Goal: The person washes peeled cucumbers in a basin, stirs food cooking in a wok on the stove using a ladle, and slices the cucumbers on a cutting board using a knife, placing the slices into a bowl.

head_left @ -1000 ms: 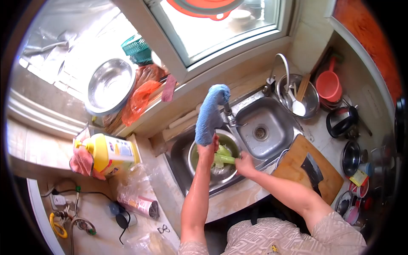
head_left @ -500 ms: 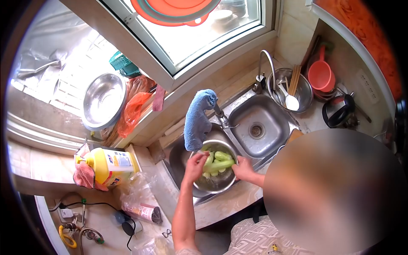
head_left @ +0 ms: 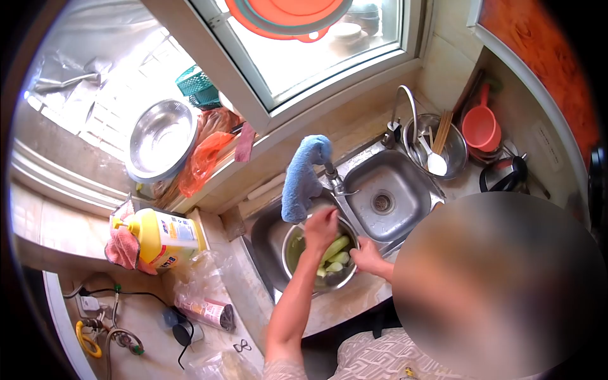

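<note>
A metal bowl (head_left: 293,278) sits in the left sink basin with several pieces of pale green vegetable (head_left: 335,256) in it. My left hand (head_left: 322,229) is closed above the bowl's far side, beside the blue cloth; what it holds, if anything, is hidden. At the bowl's right rim, my right hand (head_left: 367,256) has its fingers closed on the edge. The blue cloth (head_left: 303,180) hangs over the faucet (head_left: 335,181).
The right sink basin (head_left: 405,193) lies beyond my right hand. Behind it stands a bowl with utensils (head_left: 457,155), near a red ladle (head_left: 481,126). A yellow bottle (head_left: 149,237) is at the left. A round blur covers the lower right.
My left hand has risen from the vegetables toward the cloth, and its fingers have closed. My right hand remains at the bowl's right side. The view has shifted slightly.
</note>
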### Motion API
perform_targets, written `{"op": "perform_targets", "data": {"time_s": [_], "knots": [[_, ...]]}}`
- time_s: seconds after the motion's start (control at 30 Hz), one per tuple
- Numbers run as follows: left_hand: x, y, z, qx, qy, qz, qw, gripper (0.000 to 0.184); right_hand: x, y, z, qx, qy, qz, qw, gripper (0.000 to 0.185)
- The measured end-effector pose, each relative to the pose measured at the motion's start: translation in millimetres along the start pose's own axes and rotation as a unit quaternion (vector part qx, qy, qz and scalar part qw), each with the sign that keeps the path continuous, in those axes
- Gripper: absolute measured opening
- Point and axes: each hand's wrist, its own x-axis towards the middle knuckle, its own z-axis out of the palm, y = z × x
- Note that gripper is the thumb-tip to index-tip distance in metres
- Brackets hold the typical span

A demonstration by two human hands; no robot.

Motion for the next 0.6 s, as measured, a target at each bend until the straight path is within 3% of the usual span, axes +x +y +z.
{"op": "perform_targets", "data": {"time_s": [0.07,0.13,0.17,0.23,0.33,0.47,0.53,0.6], "knots": [[26.3,16.9,19.6,0.048,-0.083,-0.026,0.995,0.033,-2.1,-7.8,2.5,-0.014,-0.003,-0.01,1.0,0.019],[37.4,14.0,47.4,0.135,-0.065,0.064,0.987,0.043,1.3,-6.6,5.2,0.042,0.059,0.011,0.997,0.018],[44.0,-1.8,69.2,0.13,-0.062,0.089,0.986,0.036,2.5,-5.0,8.2,0.068,0.087,0.021,0.994,0.018],[51.2,8.1,77.1,0.248,-0.042,0.138,0.958,0.026,-5.6,3.3,17.9,0.04,0.084,-0.001,0.996,0.014],[69.4,13.4,75.9,0.247,-0.063,0.092,0.963,0.03,-8.6,9.2,18.4,0.04,0.066,-0.013,0.997,0.011],[84.1,26.7,69.8,0.179,0.01,0.001,0.984,0.029,-8.2,3.5,10.7,0.038,0.074,-0.022,0.996,0.015],[57.3,17.9,50.1,-0.025,0.081,0.005,0.996,0.029,-8.2,-0.6,-1.1,0.04,0.084,-0.019,0.995,0.014],[11.6,-8.8,10.4,-0.085,-0.035,-0.053,0.994,0.04,-10.9,-10.2,-16.1,0.052,0.09,-0.016,0.994,0.016]]}}
